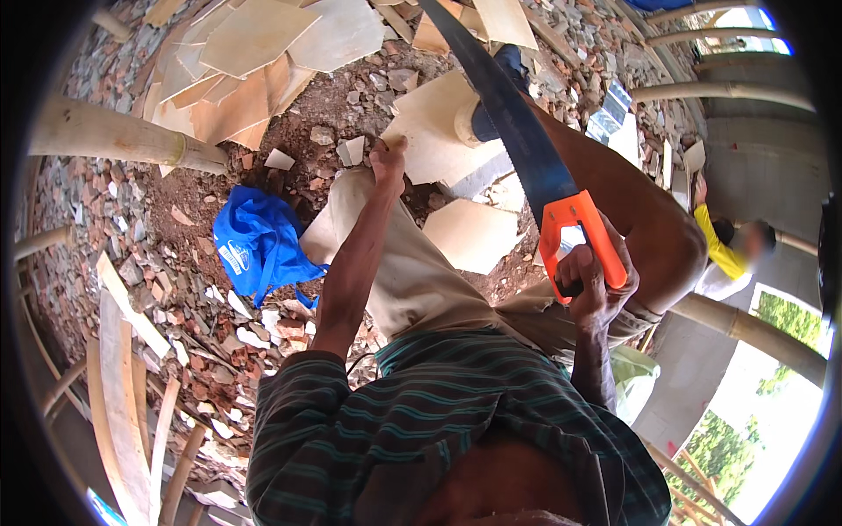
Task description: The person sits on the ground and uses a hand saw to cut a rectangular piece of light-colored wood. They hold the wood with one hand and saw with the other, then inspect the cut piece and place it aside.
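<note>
My right hand grips the orange handle of a handsaw, whose long dark blade points up and forward, crossing my bare right leg. My left hand pinches the near left edge of a cream board piece near my left knee. My foot rests at the board's far side, partly hidden by the blade. Another cream board piece lies between my legs.
A pile of cut boards lies ahead-left on rubble. A blue bag lies at left. Bamboo poles and long planks surround me. A person in a yellow sleeve is at right, by a grey wall.
</note>
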A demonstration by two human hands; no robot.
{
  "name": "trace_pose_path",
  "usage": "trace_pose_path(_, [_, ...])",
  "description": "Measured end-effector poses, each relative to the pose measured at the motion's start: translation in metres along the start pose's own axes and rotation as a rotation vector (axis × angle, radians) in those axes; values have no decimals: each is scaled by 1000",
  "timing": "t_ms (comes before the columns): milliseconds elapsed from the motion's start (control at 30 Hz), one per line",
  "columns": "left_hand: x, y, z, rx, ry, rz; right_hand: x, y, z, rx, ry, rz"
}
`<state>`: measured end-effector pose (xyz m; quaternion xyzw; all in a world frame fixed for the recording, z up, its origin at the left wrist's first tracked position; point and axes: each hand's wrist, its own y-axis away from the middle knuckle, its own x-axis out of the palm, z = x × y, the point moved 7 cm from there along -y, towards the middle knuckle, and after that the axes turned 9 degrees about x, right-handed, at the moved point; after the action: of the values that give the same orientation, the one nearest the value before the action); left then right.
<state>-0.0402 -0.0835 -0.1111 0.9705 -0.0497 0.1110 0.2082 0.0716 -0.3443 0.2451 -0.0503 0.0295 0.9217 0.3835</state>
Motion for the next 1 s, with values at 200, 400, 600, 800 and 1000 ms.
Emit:
trace_pose_path(200, [30, -7, -177, 759, -600, 23, 31, 20, 38, -315, 781, -155])
trace_pose_path(400, [103, -29, -302, 920, -1264, 696, 54, 26, 63, -570, 763, -189])
trace_pose_path(600, [158, -26, -268, 859, -1497, 896, 35, -1, 13, -44, 377, -200])
trace_pose_path(800, [162, -33, -267, 926, -1529, 849, 5, 1, -34, -55, 308, -160])
trace_pose_path(1000, [161, -18, -266, 945, -1562, 788, -12, 4, -58, -58, 466, -2])
